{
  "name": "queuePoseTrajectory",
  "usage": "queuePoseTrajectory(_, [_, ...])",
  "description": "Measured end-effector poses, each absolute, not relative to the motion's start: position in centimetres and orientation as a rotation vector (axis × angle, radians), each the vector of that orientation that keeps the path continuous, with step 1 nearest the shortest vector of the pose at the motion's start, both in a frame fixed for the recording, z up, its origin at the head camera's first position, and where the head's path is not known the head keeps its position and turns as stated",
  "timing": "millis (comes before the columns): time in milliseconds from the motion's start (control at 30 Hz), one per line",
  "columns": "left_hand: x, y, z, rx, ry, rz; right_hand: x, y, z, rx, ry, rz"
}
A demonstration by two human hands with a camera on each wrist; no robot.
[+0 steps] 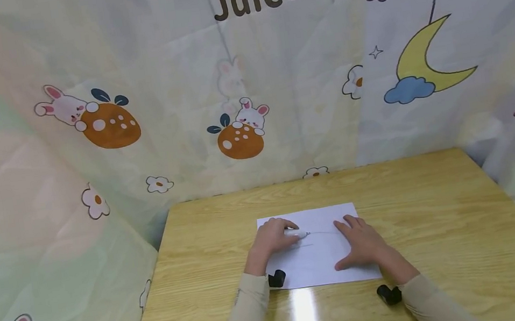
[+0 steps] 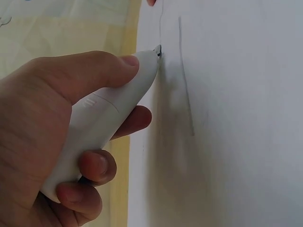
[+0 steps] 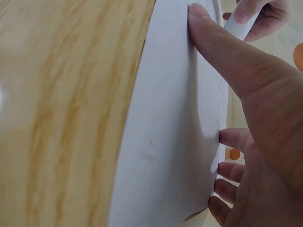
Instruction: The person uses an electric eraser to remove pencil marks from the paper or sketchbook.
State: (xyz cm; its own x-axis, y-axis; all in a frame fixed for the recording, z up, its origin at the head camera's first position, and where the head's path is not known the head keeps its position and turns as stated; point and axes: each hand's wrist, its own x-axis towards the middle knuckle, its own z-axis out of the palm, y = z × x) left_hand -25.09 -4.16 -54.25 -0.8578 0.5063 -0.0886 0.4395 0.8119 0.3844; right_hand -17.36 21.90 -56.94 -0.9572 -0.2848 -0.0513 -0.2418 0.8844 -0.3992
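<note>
A sheet of white paper (image 1: 320, 266) lies on the wooden table. Above its left part, my left hand (image 1: 274, 236) grips a white correction tape dispenser (image 2: 102, 120), thumb on top and fingers curled beneath. The dispenser's small tip (image 2: 158, 50) points at the paper, at the end of a thin line (image 2: 161, 23); whether it touches cannot be told. A shorter grey line (image 2: 186, 78) runs nearby. My right hand (image 1: 363, 244) rests on the right part of the sheet, thumb and fingers spread, holding nothing.
Below each wrist shows a black wrist device, the left one (image 1: 277, 278) over the paper and the right one (image 1: 390, 295) over the table (image 1: 197, 298). Behind the table hangs a printed cloth (image 1: 168, 74). Light glares off the front of the tabletop.
</note>
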Motion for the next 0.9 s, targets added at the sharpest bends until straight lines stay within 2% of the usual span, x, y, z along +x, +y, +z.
queuePoseTrajectory(267, [-25.25,-3.64,-53.82,0.790,2.787,0.544,-17.57,21.97,-56.88,-0.407,2.931,-0.600])
queuePoseTrajectory(467, [-25.05,-3.61,-53.90,0.735,2.817,0.479,-17.52,21.98,-57.26,-0.422,2.923,-0.591])
queuePoseTrajectory(667, [-25.00,-3.24,-53.72,0.819,2.793,0.512,-17.42,22.08,-57.19,-0.400,2.930,-0.591])
queuePoseTrajectory(900, [-25.17,-3.57,-53.73,0.747,2.811,0.481,-17.44,22.09,-57.15,-0.414,2.930,-0.582])
